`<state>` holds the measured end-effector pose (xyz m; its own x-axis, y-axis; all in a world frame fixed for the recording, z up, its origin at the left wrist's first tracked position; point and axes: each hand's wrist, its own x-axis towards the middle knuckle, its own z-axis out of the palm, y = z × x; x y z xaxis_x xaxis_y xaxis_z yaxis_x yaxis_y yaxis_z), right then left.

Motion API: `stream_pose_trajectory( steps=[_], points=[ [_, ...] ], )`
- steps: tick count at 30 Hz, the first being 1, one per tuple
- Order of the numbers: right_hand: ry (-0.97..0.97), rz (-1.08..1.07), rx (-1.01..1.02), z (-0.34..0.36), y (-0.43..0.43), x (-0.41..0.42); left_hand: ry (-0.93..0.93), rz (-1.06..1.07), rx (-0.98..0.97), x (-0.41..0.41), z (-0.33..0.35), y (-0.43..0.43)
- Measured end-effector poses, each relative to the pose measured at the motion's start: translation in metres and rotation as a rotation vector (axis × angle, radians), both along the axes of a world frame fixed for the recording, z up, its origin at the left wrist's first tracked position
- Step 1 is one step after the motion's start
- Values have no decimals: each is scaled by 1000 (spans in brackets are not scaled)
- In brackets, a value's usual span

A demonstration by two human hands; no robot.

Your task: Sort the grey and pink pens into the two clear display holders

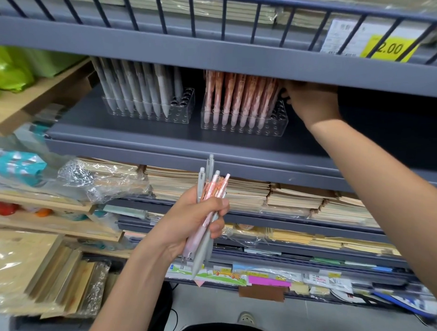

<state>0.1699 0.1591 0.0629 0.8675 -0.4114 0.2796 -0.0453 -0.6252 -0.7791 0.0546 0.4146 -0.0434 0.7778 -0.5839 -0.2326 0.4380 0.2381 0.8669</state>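
Two clear display holders stand side by side on the grey shelf. The left holder [183,112] carries several grey pens [131,90]; the right holder [281,129] carries several pink patterned pens [239,96]. My right hand [311,101] reaches in beside the right holder, its fingers curled round the top of the rightmost pink pen [273,103], partly hidden by the shelf above. Lower down, in front of the shelves, my left hand [185,223] grips a mixed bundle of grey and pink pens [211,185], tips pointing down.
The upper shelf edge [216,56] hangs low over the pens, with a yellow price tag [390,48] at right. Stacks of wrapped notebooks [236,190] fill the shelves below. Wooden racks with packaged goods [41,97] stand at left.
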Motion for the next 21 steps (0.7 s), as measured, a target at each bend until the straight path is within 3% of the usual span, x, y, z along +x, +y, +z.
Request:
stream_pose_trajectory(
  steps=[4, 6, 9, 12, 21],
  points=[
    [-192, -87, 94, -2, 14, -24, -2, 5, -4, 1, 0, 6],
    [-275, -8, 132, -7, 29, -46, -2, -4, -5, 1, -1, 10],
    [-46, 372, 216, -15, 54, -76, -7, -29, -5, 0, -1, 14],
    [209, 659, 157, -23, 67, -93, -4, -41, -13, 1, -1, 17],
    [368, 769, 282, -45, 76, -106, 12, -66, -37, 2, 0, 18]
  ],
)
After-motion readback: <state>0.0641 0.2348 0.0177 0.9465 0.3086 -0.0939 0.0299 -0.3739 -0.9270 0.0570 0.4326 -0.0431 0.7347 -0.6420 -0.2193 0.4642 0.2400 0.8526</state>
